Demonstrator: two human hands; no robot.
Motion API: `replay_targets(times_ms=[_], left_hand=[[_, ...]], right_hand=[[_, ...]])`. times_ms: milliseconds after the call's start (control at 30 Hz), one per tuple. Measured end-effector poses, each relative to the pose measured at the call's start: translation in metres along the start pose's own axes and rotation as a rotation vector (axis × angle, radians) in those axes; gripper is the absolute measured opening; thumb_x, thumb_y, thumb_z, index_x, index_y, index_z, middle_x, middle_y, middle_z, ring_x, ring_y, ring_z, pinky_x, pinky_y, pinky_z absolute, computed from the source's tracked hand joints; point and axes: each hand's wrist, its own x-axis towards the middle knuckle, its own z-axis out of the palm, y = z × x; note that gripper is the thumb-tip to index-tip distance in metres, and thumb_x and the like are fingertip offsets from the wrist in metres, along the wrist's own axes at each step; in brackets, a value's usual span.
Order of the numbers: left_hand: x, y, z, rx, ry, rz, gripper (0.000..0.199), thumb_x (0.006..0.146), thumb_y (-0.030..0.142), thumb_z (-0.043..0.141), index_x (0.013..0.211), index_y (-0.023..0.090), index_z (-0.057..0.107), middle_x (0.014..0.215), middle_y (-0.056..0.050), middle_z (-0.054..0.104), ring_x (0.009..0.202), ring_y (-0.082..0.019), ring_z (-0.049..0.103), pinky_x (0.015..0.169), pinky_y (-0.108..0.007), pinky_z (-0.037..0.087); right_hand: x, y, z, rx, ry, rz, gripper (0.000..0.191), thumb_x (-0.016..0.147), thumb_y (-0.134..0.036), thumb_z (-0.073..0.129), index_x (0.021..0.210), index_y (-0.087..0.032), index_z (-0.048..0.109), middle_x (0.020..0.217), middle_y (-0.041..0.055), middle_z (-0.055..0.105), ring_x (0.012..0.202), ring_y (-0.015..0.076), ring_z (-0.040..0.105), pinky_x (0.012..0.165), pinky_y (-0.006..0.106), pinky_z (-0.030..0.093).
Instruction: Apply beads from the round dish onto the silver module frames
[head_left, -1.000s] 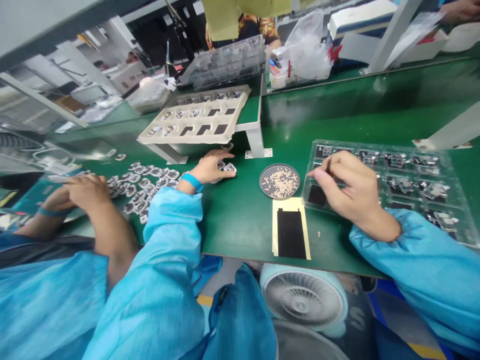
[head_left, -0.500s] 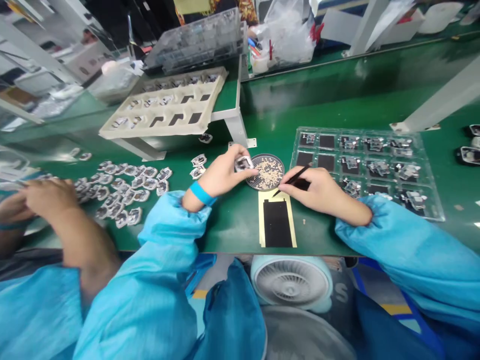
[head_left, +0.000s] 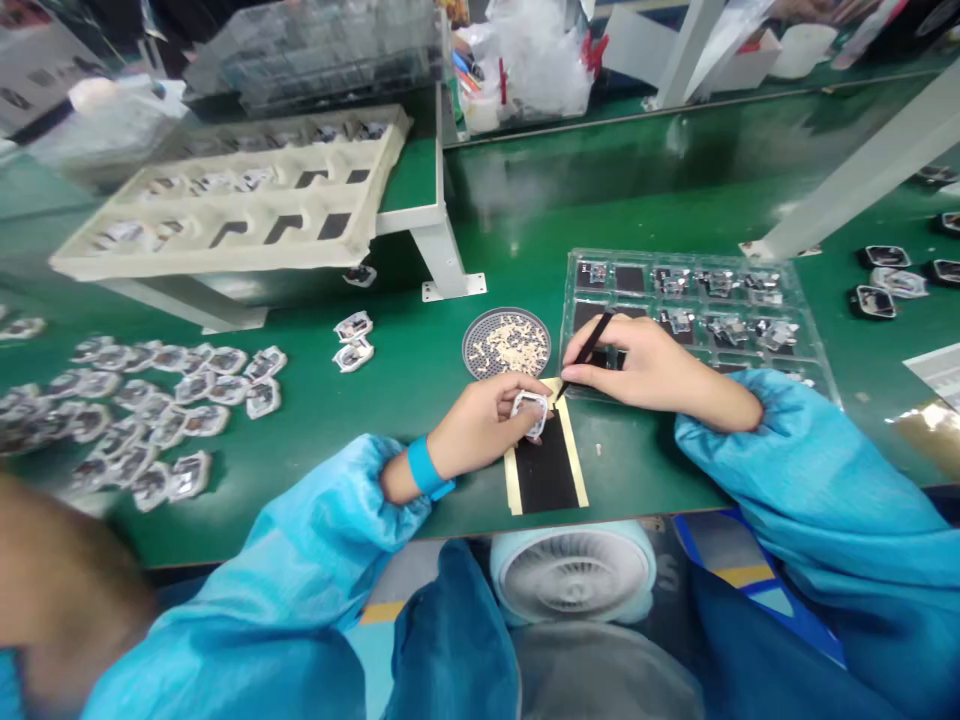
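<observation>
From where I'm standing, the risky bit is the black tweezers: their tip is right beside the white-rimmed part, so one slip could probably scratch it or catch the black sheet underneath. The left hand is also just below the round dish — a careless knuckle bump could scatter those beige bits.

As for the hands, the left is curled narrow, thumb over the part, holding it above the sheet's top end. Loosen that thumb and I'd guess the part tips. Right hand has the tweezers in a narrow, pen-like pinch; can't tell whether their tip grips or touches anything.
</observation>
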Motion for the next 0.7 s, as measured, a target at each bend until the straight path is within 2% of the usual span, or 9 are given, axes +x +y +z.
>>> replay_targets(times_ms=[333,467,700], left_hand=[[0.001,-0.004,0.006,-0.021,0.077,-0.083,0.02,0.091,0.023,0.062,0.108,0.013,0.063,0.094,-0.01,0.075,0.067,-0.016,0.073,0.05,-0.019,0.054],[0.001,-0.005,0.007,-0.035,0.095,-0.081,0.021,0.09,0.021,0.061,0.109,0.012,0.063,0.096,-0.011,0.075,0.067,-0.016,0.073,0.051,-0.02,0.055],[0.0,-0.004,0.009,-0.059,0.125,-0.095,0.019,0.091,0.02,0.061,0.108,0.012,0.064,0.095,-0.01,0.075,0.065,-0.015,0.072,0.052,-0.02,0.055]], right_hand=[[0.0,-0.009,-0.003,0.045,0.018,-0.022,0.015,0.084,-0.031,0.075,0.09,-0.017,0.072,0.089,0.0016,0.071,0.081,0.0103,0.067,0.076,0.023,0.054],[0.0,-0.009,-0.005,-0.029,0.04,-0.054,0.015,0.083,-0.031,0.076,0.09,-0.018,0.072,0.091,0.0024,0.072,0.083,0.0121,0.067,0.08,0.026,0.054],[0.001,-0.002,0.0,-0.043,-0.005,-0.044,0.019,0.084,-0.033,0.075,0.093,-0.017,0.073,0.092,0.0031,0.072,0.083,0.0116,0.067,0.075,0.025,0.054]])
